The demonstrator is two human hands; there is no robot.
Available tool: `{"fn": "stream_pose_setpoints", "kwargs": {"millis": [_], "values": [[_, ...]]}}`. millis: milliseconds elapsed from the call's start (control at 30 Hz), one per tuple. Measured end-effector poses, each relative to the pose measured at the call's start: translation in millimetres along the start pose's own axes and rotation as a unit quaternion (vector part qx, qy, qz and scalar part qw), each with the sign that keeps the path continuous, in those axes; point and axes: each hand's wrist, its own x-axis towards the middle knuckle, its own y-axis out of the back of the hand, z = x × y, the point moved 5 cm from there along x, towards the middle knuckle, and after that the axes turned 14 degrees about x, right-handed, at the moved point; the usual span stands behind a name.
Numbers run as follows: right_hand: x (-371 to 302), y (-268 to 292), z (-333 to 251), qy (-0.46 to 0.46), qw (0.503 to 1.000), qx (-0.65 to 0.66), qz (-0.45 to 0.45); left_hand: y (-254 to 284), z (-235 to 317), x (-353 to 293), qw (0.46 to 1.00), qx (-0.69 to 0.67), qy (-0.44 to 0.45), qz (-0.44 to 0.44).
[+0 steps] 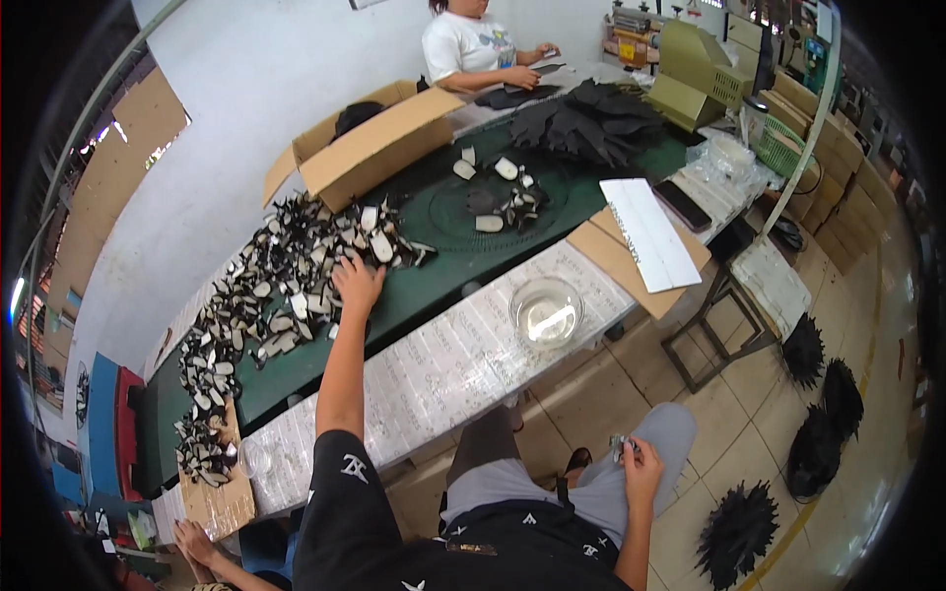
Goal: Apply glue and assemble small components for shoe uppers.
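My left hand (358,283) reaches across the table to the near edge of a big heap of small black pieces with whitish, rounded faces (286,261). Its fingers are apart and touch the pieces at the heap's right end. Over my lap, my right hand (643,467) pinches a small black-and-grey piece (619,449) between thumb and fingers; its exact kind is too small to make out. A smaller group of similar pieces (522,202) lies farther right on the green belt (434,202).
A clear round bowl (546,312) sits on the pale near ledge. Behind the heap stands an open cardboard box (379,148). A white card (650,236) and a phone (683,205) lie right. Across the table a person (483,54) handles dark sheets. Black bundles (739,532) lie on the floor.
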Motion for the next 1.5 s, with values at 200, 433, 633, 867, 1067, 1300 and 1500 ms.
{"fn": "stream_pose_setpoints", "kwargs": {"millis": [200, 433, 633, 867, 1067, 1300, 1500], "values": [[1.5, 2.5, 7.7, -0.019, 0.999, -0.036, -0.013, 15.9, 2.8, 2.9, 0.988, -0.087, -0.12, -0.045], [2.8, 4.1, 8.6, -0.007, 0.999, -0.045, 0.003, 71.0, 9.2, 5.9, 0.975, -0.082, -0.194, 0.065], [4.1, 0.4, 0.4, 0.0, 0.998, -0.069, -0.007, 124.0, 18.7, -19.1, 0.902, -0.429, -0.024, 0.034], [1.0, 0.4, 0.1, 0.003, 0.997, -0.078, -0.012, 194.4, 81.3, -137.9, 0.933, -0.128, -0.323, 0.091], [4.4, 1.9, 4.0, -0.018, 0.997, -0.078, -0.004, 240.4, 111.4, -245.7, 0.886, -0.328, -0.326, -0.019], [3.6, -0.2, 9.2, -0.032, 0.999, -0.037, -0.008, 198.0, 106.0, -235.1, 0.933, -0.353, -0.062, -0.04], [3.3, 1.0, 7.7, -0.033, 0.999, -0.033, -0.011, 152.0, 117.3, -189.0, 0.861, -0.469, -0.144, -0.133]]}}
